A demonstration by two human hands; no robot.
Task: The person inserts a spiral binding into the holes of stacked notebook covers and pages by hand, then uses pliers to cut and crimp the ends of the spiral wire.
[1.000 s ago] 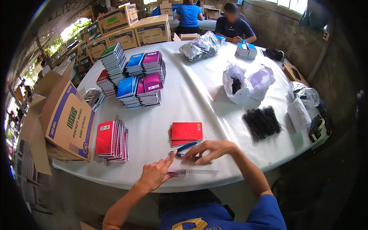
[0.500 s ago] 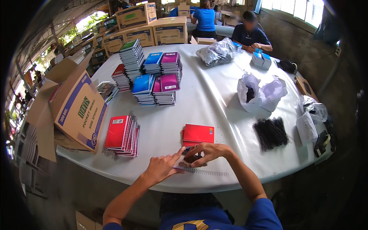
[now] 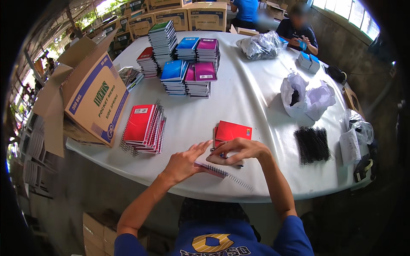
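Note:
My left hand [image 3: 181, 165] grips a small notebook [image 3: 217, 171] at its left end, thumb low against it and fingers stretched up. Along the notebook's near edge runs a dark wire coil [image 3: 239, 182], whose free end sticks out to the lower right, past the cover. Just above the notebook, my right hand [image 3: 241, 150] arches with its fingers curved and apart; I see nothing held in it. Some of its fingertips are hidden. Directly beyond that hand lie red-covered notebooks [image 3: 232, 130], with a dark thing partly covered beneath the hand.
A stack of red spiral notebooks [image 3: 140, 123] stands left, beside an open carton [image 3: 92, 104]. Blue, purple and green notebook piles [image 3: 174, 70] rise farther back. On the right are black coils [image 3: 313, 146] and a white plastic bag [image 3: 294, 96]. Another person [image 3: 299, 32] works across the table.
My right hand has lifted off the coil and notebook. The notebook now slants down to the right, its coil swung lower. The whole view has shifted, so the table sits higher in it.

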